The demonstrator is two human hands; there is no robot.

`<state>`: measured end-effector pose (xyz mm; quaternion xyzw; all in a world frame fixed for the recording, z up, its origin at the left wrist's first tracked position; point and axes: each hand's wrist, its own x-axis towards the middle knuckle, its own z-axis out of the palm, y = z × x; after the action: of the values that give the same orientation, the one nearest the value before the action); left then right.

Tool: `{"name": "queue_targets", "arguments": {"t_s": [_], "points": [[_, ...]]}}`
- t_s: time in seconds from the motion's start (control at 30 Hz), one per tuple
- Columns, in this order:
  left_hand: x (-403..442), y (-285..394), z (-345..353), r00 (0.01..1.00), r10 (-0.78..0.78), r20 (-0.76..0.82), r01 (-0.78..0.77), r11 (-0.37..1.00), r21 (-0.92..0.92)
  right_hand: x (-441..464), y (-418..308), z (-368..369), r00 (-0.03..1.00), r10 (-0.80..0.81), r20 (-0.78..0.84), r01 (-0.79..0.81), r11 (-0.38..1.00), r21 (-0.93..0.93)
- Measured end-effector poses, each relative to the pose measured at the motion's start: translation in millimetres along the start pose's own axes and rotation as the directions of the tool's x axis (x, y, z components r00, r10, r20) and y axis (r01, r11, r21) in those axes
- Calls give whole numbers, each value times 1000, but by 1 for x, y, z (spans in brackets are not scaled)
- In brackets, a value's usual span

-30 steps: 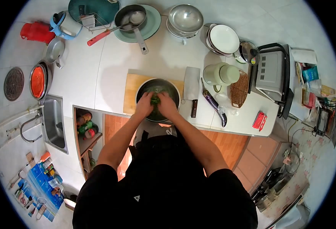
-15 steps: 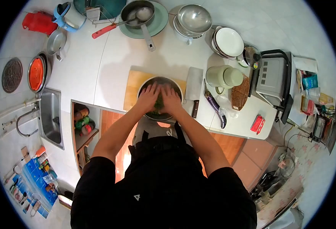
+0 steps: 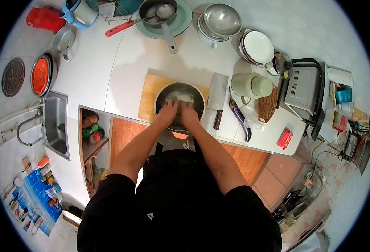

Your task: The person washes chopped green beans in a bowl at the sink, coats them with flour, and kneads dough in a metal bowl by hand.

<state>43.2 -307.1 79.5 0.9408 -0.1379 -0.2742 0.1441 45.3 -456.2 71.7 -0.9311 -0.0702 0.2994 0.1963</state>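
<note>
A round metal bowl (image 3: 157,97) stands at the counter's front edge, partly over a wooden cutting board (image 3: 149,94). Inside it, wet leafy greens (image 3: 182,99) show pale beyond my fingertips, their outline blurred. My left hand (image 3: 168,111) and my right hand (image 3: 188,114) reach into the bowl side by side, fingers curled down around the greens. The undersides of both hands are hidden. To the right of the board lies a cleaver (image 3: 217,92) with a dark handle.
An eggplant (image 3: 239,116), a pale green jug (image 3: 244,85) and a wicker basket (image 3: 268,105) sit right of the cleaver. Behind are a saucepan with a ladle (image 3: 165,12) and stacked metal bowls (image 3: 222,20). A sink (image 3: 56,124) is at left.
Both hands have drawn back toward me inside the bowl, and their fingers have curled from a flatter spread. Pale greens now show beyond the fingertips. The view has shifted slightly.
</note>
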Motion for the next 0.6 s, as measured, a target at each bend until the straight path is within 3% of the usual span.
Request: {"name": "queue_targets", "arguments": {"t_s": [0.1,0.2,0.27,0.3,0.37,0.47,0.53,0.6], "points": [[5,-1,2,988,-122,93,134,981,-142,0,4,-5,999,0,-36,2,998,65],[3,-7,6,983,-182,28,182,941,-285,-7,-7,-38,998,36,-42,-29,987,155],[8,-17,20,962,-200,-185,113,911,-398,-5,-6,-42,998,54,-43,-46,984,169],[7,-16,12,962,-200,-186,112,911,-398,-5,-6,-44,996,74,-41,-65,981,185],[2,-8,-21,959,-283,-21,233,829,-509,-5,-4,-46,996,73,-52,-59,972,226],[-4,0,-41,941,-328,76,306,740,-599,-4,-5,-48,997,52,-64,-31,957,288],[1,-4,-20,948,-314,49,287,777,-560,-4,-2,-44,997,36,-67,-13,951,309],[2,-8,-5,954,-298,22,266,813,-519,-4,0,-38,965,-130,-229,206,913,353]]}}
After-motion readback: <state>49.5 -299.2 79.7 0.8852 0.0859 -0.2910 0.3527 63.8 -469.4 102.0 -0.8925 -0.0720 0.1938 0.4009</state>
